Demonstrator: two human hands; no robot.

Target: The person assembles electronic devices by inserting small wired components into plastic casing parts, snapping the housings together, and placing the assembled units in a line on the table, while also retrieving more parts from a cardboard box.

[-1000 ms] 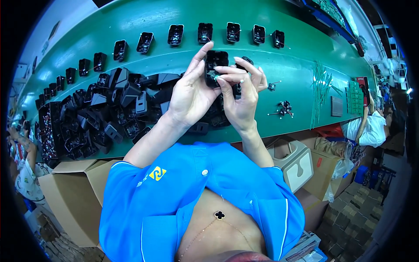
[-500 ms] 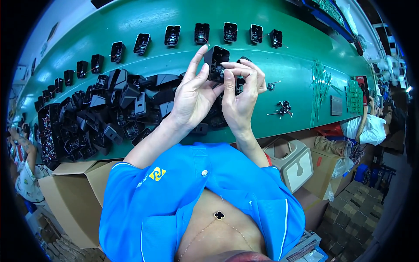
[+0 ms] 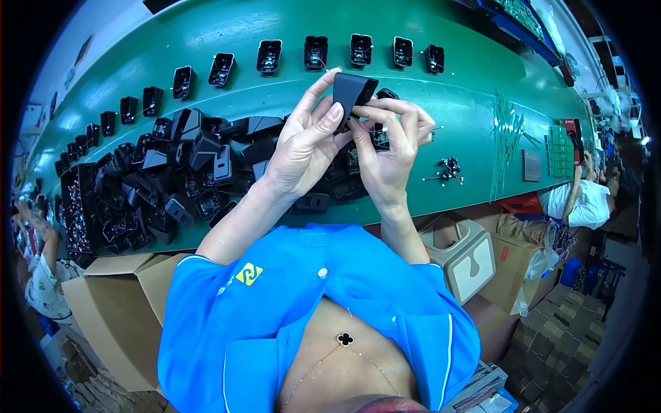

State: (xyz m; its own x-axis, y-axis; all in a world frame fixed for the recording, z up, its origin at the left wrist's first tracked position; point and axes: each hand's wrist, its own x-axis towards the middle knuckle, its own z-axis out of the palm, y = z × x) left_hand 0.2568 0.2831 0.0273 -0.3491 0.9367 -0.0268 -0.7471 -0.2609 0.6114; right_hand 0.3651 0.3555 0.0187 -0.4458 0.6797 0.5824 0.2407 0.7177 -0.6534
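My left hand grips a black plastic housing between thumb and fingers, above the green bench. The housing is tilted, its smooth outer wall up and its open side turned toward my right hand. The right fingers are pinched together at the housing's lower right edge. A thin reddish wire shows by them, but what they pinch is hidden. Beyond my hands, similar open housings with parts inside stand in a curved row. Just right of my right hand lies a small cluster of wired parts.
Left of my hands is a heap of black housings, beside a black bin of small parts. Green strips, a grey block and circuit boards lie right. An open cardboard box and a beige stool stand below the bench edge.
The housing has been turned, so its open side no longer faces up and its outer wall shows. My right hand has moved slightly right and down along it.
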